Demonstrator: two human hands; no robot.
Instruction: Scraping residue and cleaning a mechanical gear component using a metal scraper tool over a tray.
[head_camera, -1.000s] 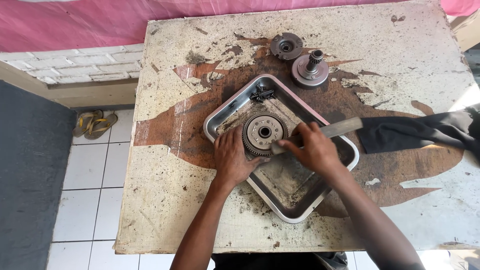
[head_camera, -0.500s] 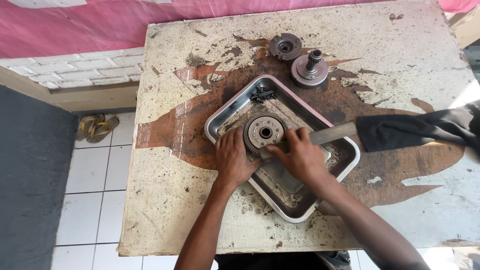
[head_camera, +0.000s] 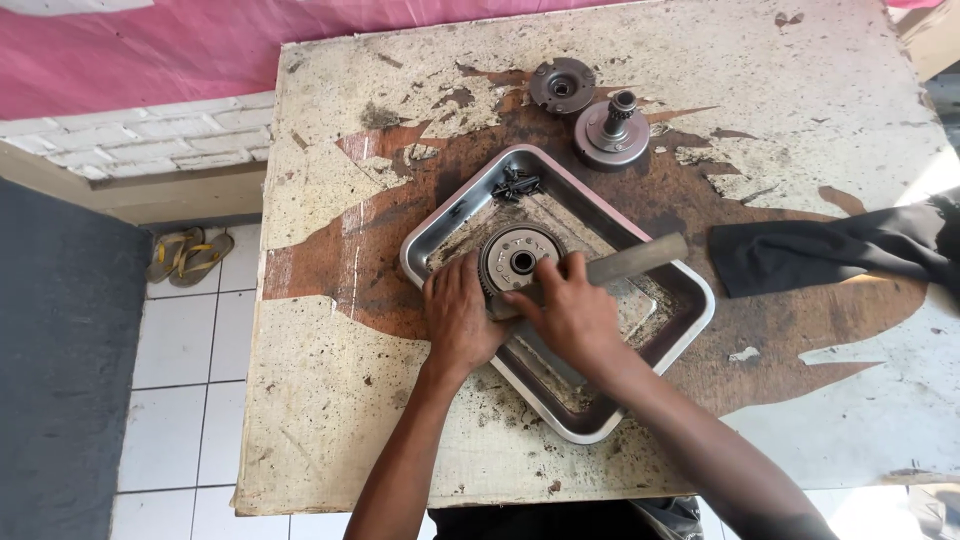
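A round toothed metal part (head_camera: 519, 259) with a centre hole lies in a dirty steel tray (head_camera: 668, 346) on the worn table (head_camera: 340, 400). My left hand (head_camera: 457, 315) rests on the tray's near-left rim and steadies the part's lower left edge. My right hand (head_camera: 568, 308) grips a brush with a pale wooden handle (head_camera: 637, 259) that sticks out to the right; its working end is pressed at the part and hidden by my fingers. A small black clump (head_camera: 516, 185) sits in the tray's far corner.
Two other round metal parts, a flat disc (head_camera: 561, 85) and a hub with a short shaft (head_camera: 612, 133), stand on the table behind the tray. A black cloth (head_camera: 840, 252) lies at the right. Sandals (head_camera: 189, 255) sit on the tiled floor at the left.
My right hand with the brush has slid left, closer to the round part. My left hand has stayed on the part's edge.
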